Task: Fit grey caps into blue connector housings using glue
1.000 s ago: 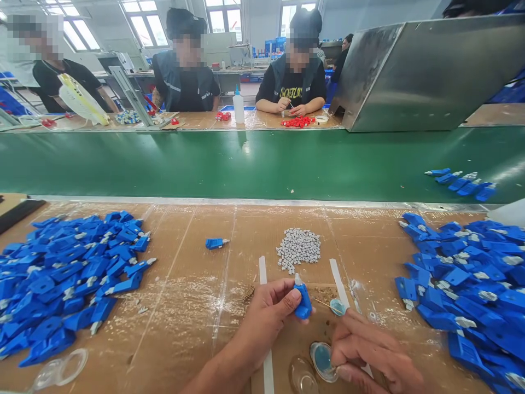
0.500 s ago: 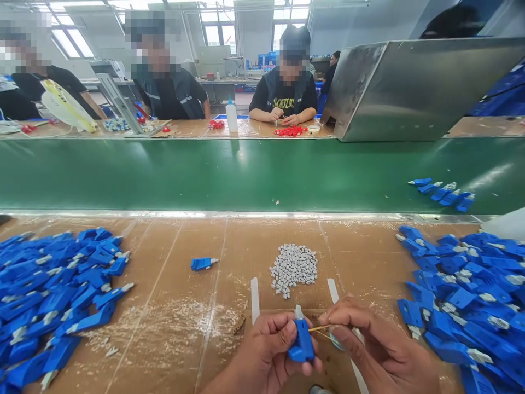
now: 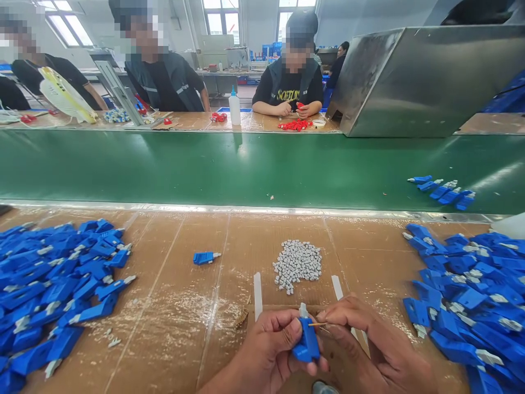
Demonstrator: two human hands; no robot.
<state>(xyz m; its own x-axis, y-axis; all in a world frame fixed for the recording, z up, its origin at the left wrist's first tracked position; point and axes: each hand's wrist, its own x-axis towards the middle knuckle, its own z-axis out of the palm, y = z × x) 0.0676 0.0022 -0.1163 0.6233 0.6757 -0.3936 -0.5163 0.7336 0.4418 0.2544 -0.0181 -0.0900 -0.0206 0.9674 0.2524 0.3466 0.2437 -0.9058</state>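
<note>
My left hand (image 3: 270,342) is closed around a blue plastic part (image 3: 308,346) with a light grey tip pointing up and away from me. In my right hand (image 3: 369,342), thumb and fingers pinch a thin yellowish stick (image 3: 317,324). The stick's far end touches the side of the blue part near its upper end; whether it enters a hole I cannot tell. Just beyond my hands lies a pile of small grey pieces (image 3: 297,265) on the brown cardboard-covered table (image 3: 164,317). A single blue part with a grey tip (image 3: 205,258) rests further left.
Heaps of blue grey-tipped parts lie at the left (image 3: 53,290) and right (image 3: 471,306). Across the green conveyor belt (image 3: 205,167), several people sit at a bench, with a white bottle (image 3: 234,108) and red parts (image 3: 295,125). A metal hood (image 3: 410,82) spans the belt.
The stick has shifted slightly against the blue part, and a second thin strand seen below it no longer shows. The view has tilted a little. Across the belt, a person has raised a red part.
</note>
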